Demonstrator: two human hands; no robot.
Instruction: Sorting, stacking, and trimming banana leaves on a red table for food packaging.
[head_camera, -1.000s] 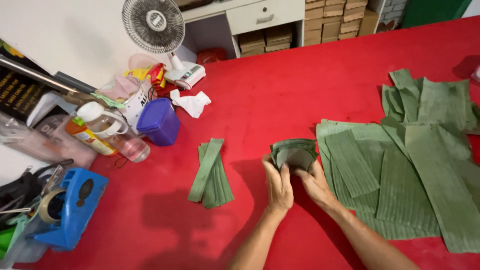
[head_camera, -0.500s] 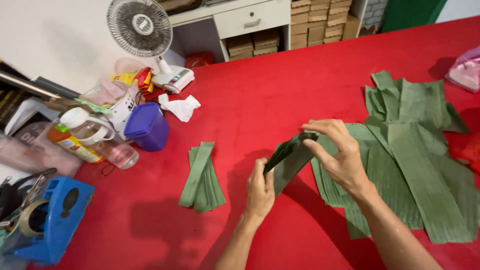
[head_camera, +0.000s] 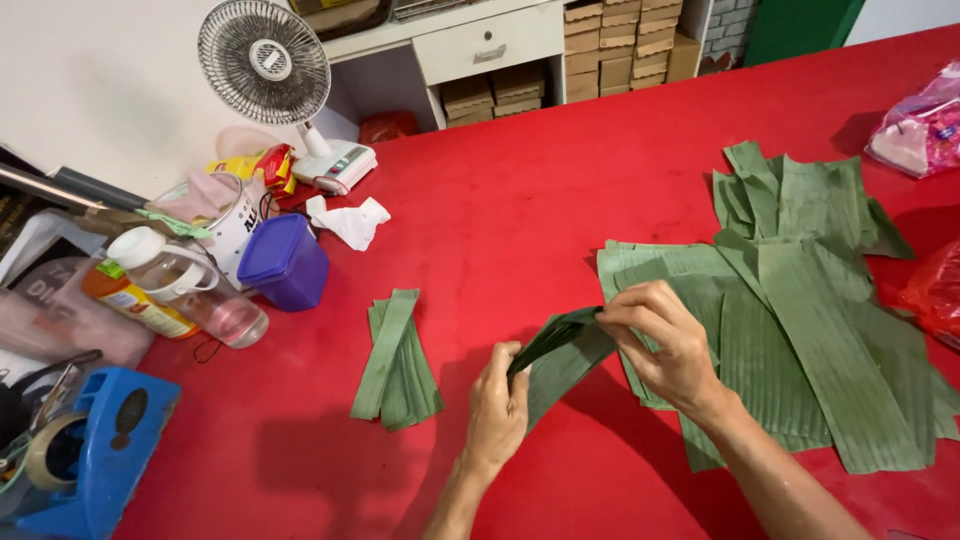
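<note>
I hold a folded green leaf strip (head_camera: 560, 350) between both hands, just above the red table (head_camera: 520, 210). My left hand (head_camera: 497, 410) pinches its lower end. My right hand (head_camera: 665, 345) grips the upper end, fingers curled over the fold. A loose pile of flat green leaf pieces (head_camera: 800, 300) spreads out to the right, partly under my right wrist. A small stack of folded leaf strips (head_camera: 397, 362) lies to the left of my left hand.
At the left edge stand a purple lidded tub (head_camera: 285, 262), a clear bottle (head_camera: 185, 285), a blue tape dispenser (head_camera: 85, 450), a crumpled white tissue (head_camera: 348, 220) and a small white fan (head_camera: 268, 65). Plastic bags (head_camera: 925, 125) sit at the far right.
The leaf piece went from lying bunched on the table under both hands to being lifted and stretched out between them. My right hand rose up and to the right.
</note>
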